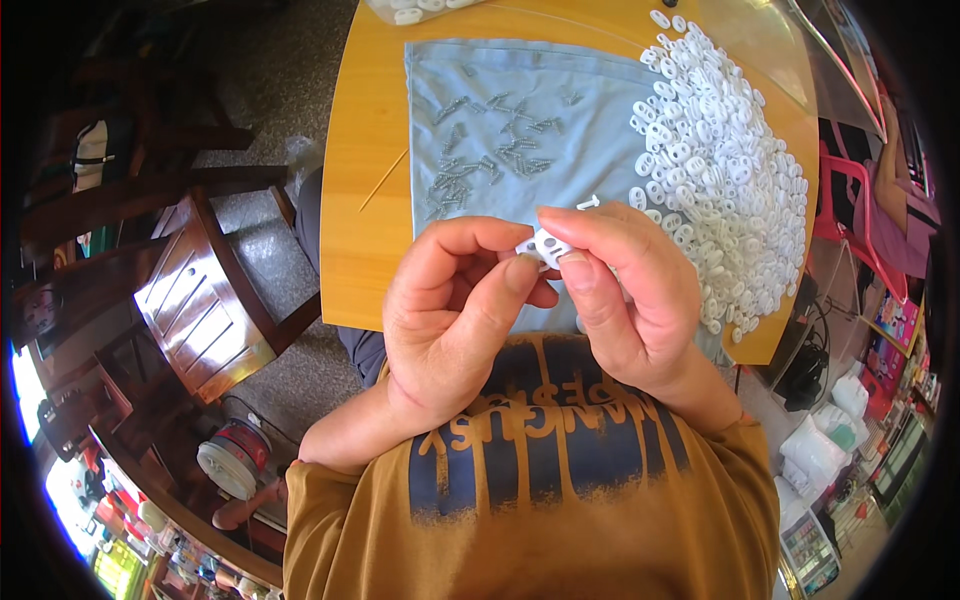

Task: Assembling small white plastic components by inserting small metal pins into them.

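My left hand point(460, 300) and my right hand point(625, 290) meet in front of my chest over the near edge of the table. Both pinch one small white plastic clip point(545, 245) between thumbs and forefingers. Beyond them a grey-blue cloth point(480, 180) lies on the orange wooden table point(365, 160). Several small metal springs point(490, 150) are scattered on the cloth's left half. A big heap of the same white plastic clips point(720, 170) covers its right side.
A thin wooden stick point(383, 180) lies on the table left of the cloth. Dark wooden chairs point(190, 290) stand to the left, a pink plastic chair point(850, 220) to the right. A bag of white parts point(420, 8) sits at the far edge.
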### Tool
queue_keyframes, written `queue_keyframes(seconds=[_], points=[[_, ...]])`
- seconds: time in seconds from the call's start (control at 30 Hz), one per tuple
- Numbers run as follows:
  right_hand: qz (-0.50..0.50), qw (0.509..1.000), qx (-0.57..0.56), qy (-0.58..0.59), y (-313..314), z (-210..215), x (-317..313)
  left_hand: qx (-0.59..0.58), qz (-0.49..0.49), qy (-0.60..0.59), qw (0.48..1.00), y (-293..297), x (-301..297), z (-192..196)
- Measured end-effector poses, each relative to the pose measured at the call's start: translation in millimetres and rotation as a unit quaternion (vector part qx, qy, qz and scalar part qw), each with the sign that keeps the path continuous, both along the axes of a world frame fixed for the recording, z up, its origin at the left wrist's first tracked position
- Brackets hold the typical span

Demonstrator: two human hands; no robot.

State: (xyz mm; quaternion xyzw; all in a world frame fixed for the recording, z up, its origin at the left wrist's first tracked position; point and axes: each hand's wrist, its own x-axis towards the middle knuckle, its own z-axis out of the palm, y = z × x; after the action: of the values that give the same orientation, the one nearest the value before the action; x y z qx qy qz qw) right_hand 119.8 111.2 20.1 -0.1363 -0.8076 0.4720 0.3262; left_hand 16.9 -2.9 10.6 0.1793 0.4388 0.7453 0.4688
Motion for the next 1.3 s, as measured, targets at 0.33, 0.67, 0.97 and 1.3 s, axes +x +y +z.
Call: queue_keyframes(seconds=[0.33,0.67,0.97,1.3], points=[[-0.013,0.993,-0.119,-0.017,-4,1,4,0.027,-0.042,0.017,0.999,-2,-3,-1],[0.053,0.998,-0.041,-0.022,3,5,6,0.071,-0.040,0.004,0.997,-3,-3,-6],[0.063,0.996,-0.038,-0.043,8,6,8,0.057,-0.060,-0.006,0.997,-5,-5,-6],[0.111,0.993,-0.033,-0.022,15,6,9,0.102,-0.081,0.011,0.991,-4,-8,-8]])
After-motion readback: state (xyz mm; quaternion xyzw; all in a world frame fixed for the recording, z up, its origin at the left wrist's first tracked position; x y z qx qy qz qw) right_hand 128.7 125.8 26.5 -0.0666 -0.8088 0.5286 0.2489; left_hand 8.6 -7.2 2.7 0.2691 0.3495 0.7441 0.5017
